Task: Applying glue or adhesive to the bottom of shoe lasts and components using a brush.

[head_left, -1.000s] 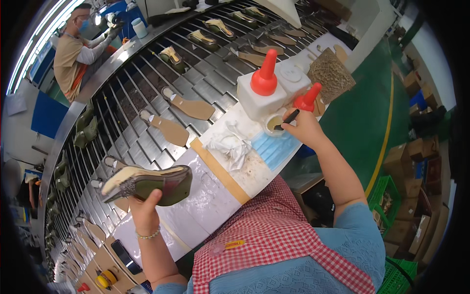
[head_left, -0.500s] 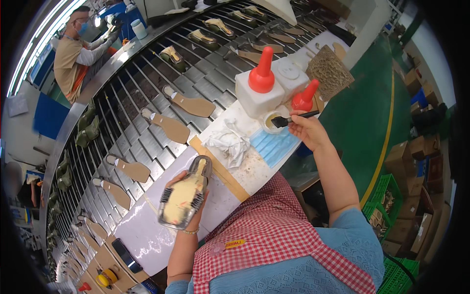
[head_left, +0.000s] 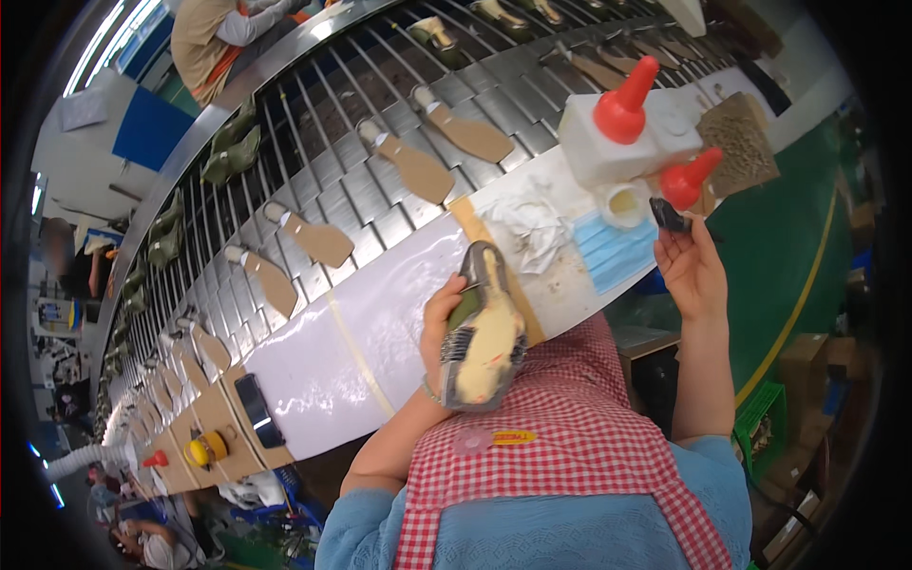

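My left hand (head_left: 437,328) is closed round the side of a half-made shoe (head_left: 492,347), held sole side up in front of my apron. Its underside is cream-coloured with small reddish marks, ringed by a dark gathered edge; a bit of green upper shows beside my fingers. In my right hand (head_left: 693,271) is a brush (head_left: 669,216) with a dark head, pinched between the fingers; most of its handle is hidden. The brush is just right of a small white cup (head_left: 624,206) holding a yellowish substance, apart from it.
Insoles (head_left: 413,168) lie on the slatted metal conveyor (head_left: 323,142). Red-nozzled white bottles (head_left: 608,142), a crumpled white cloth (head_left: 527,223) and a blue face mask (head_left: 616,255) are on the worktop. A phone (head_left: 258,410) lies left. Another person (head_left: 214,47) sits across the conveyor.
My right hand has drawn the brush from over the cup to its right side. The shoe has come closer to my apron and tilted. The whole view has swung left.
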Tool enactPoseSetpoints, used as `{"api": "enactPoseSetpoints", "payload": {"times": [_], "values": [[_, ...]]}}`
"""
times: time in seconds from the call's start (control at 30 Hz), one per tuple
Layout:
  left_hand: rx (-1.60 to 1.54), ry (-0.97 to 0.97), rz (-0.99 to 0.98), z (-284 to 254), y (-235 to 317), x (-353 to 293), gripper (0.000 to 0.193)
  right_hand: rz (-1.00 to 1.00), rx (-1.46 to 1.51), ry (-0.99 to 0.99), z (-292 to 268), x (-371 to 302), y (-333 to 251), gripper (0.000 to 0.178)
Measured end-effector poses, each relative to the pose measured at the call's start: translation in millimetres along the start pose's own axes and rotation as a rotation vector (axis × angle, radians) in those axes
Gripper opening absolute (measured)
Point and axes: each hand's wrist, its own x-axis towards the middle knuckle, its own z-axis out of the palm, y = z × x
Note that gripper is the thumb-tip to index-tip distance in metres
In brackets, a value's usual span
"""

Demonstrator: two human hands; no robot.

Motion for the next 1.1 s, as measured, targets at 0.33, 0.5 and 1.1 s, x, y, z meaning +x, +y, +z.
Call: {"api": "enactPoseSetpoints", "payload": {"times": [0.33, 0.5, 1.1], "values": [[0.124, -0.079, 0.071, -2.4, -13.5, -10.5, 0.057, -0.011, -0.566, -0.568, 80.0, -66.9, 72.3, 0.02], [0.087, -0.068, 0.0, -0.9, -10.5, -11.3, 0.042, -0.223, -0.838, -0.606, 87.9, -68.6, 78.9, 0.018], [0.224, -0.115, 0.09, -16.8, -0.5, -7.5, 0.055, -0.453, -0.986, -0.812, 104.9, -74.3, 77.3, 0.02]]}}
